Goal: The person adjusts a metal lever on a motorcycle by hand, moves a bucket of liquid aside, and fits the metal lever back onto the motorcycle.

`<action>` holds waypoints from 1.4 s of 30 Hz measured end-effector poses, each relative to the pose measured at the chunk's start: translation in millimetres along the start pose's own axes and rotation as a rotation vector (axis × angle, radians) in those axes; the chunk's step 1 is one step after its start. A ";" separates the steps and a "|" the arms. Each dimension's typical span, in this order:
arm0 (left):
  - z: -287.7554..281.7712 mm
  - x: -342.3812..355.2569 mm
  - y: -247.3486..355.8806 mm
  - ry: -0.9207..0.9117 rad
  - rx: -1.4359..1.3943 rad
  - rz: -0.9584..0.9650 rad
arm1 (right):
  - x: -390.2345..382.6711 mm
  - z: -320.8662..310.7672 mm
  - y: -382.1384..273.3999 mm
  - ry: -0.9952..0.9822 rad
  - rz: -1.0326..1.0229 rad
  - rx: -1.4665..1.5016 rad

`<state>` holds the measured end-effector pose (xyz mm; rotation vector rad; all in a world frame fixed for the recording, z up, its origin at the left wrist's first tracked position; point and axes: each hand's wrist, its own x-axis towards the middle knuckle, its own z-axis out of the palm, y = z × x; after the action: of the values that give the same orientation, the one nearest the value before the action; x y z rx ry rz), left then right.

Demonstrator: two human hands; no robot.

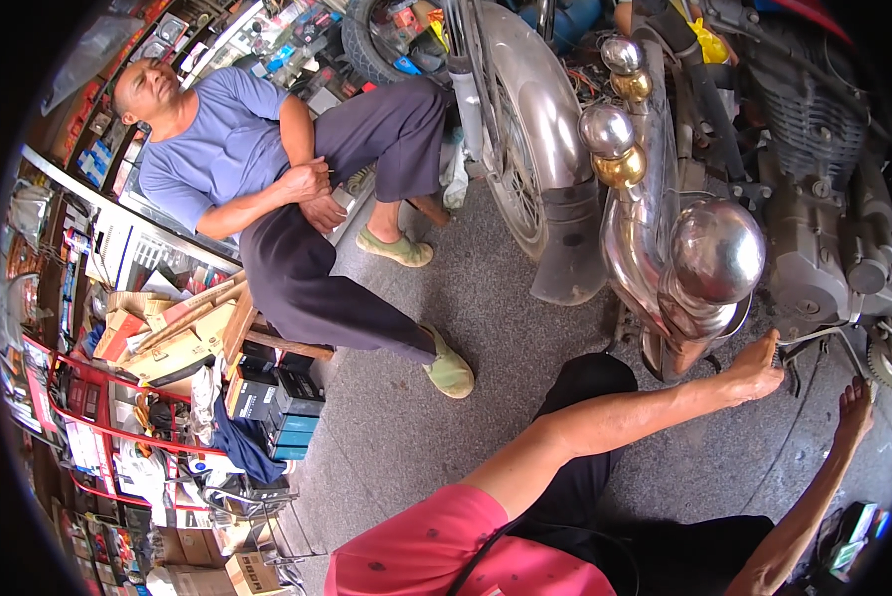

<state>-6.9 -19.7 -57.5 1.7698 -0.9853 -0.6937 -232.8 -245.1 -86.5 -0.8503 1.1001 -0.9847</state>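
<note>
My left hand (755,370) is closed at the side of the motorcycle engine (814,238), low down. Its fingers wrap about the dark ribbed end of a bent metal lever (818,334), partly hidden by the hand. To its right, my right hand (853,407) is raised with curled fingers beside the lower end of a thin metal rod (853,353). What these fingers hold is too small to make out. A toothed wheel (888,360) stands just right of that hand. Left of my hands is a shiny chrome guard (640,248) with round chrome balls (717,251).
The front wheel (516,169) and its metal fender (535,89) stand ahead. A seated person (229,149) in a blue shirt has both hands together at the left. Beyond are stacked boxes (277,397) and a red-railed rack (118,437). Grey floor (406,447) lies between.
</note>
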 end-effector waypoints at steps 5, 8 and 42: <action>-3.6 5.8 1.5 -0.089 -0.056 -0.094 | 3.7 1.2 0.1 0.010 0.012 -0.001; -8.8 -1.6 17.7 -0.095 -0.070 -0.103 | 9.2 -5.7 0.7 0.056 0.059 -0.002; 8.3 7.4 -21.7 0.055 0.118 0.116 | -11.0 2.8 4.3 0.178 0.042 -0.109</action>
<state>-2.9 -25.3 -81.0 1.8075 -1.1011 -0.5202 -230.8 -233.1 -86.3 -0.8358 1.3283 -0.9868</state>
